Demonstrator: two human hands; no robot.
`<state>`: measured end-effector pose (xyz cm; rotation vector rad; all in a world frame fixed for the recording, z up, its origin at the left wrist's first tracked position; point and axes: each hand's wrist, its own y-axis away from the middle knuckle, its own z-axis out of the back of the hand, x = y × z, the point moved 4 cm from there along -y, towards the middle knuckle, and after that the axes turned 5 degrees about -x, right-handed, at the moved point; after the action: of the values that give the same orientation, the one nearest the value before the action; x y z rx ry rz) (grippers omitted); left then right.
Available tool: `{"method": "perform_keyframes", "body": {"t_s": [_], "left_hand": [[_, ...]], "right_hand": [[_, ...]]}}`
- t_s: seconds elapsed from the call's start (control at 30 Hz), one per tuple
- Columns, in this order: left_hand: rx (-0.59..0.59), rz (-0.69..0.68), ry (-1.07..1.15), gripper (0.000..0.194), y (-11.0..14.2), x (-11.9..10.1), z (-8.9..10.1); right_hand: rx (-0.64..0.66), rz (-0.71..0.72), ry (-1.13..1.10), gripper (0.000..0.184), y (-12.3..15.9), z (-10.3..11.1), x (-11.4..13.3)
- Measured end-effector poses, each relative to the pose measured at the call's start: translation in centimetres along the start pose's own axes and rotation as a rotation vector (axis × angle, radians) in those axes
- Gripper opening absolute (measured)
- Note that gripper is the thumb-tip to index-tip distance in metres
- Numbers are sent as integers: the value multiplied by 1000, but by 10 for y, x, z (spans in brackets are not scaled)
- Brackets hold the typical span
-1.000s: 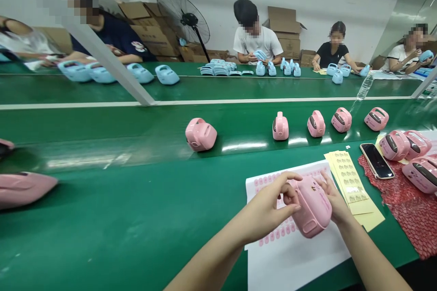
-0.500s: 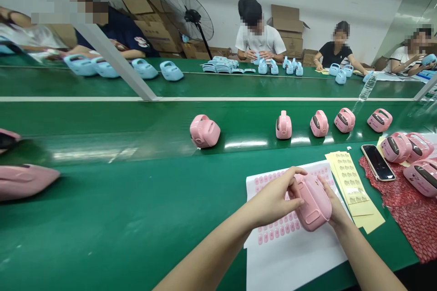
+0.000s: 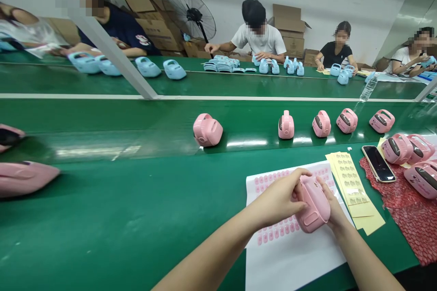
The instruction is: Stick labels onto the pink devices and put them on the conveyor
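- Pink case: held up tilted over the white sticker sheet, rounded end toward the camera, small dark marks near its top.
- Left hand: grasping the case's left side, fingers bent over the top, thumb low against the side.
- Right hand: wrapped round the right side of the case, fingers along its upper edge; palm side hidden.
- Sheet: rows of small pink stickers, lower part plain white, lying on the green table.
- Yellow sticker sheets: fanned stack, just right of the white sheet.
- Phone: face up, partly on the red bubble wrap, right of the yellow sheets.
- Three pink units grouped at far right, by the phone and wrap.
- Five more pink units spaced in a line beyond the hands, handles up.
- Two pink pieces at the left edge, both cut off by the frame.
- Clear bottle: tilted, behind the right end of that line.
- Far side: people seated along the green surface with blue units; fan and cardboard boxes behind.
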<state>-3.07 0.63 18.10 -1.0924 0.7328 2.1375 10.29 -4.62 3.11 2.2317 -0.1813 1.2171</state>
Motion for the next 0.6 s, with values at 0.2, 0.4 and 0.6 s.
{"method": "perform_keyframes", "body": {"t_s": [0.2, 0.4, 0.6], "left_hand": [[7, -16, -22, 53, 1, 2, 0], [-9, -5, -20, 53, 0, 4, 1], [3, 3, -42, 54, 0, 5, 0]], "right_hand": [[-7, -5, 3, 86, -1, 3, -4], [7, 4, -12, 86, -4, 5, -9], [11, 14, -15, 85, -5, 7, -13]]}}
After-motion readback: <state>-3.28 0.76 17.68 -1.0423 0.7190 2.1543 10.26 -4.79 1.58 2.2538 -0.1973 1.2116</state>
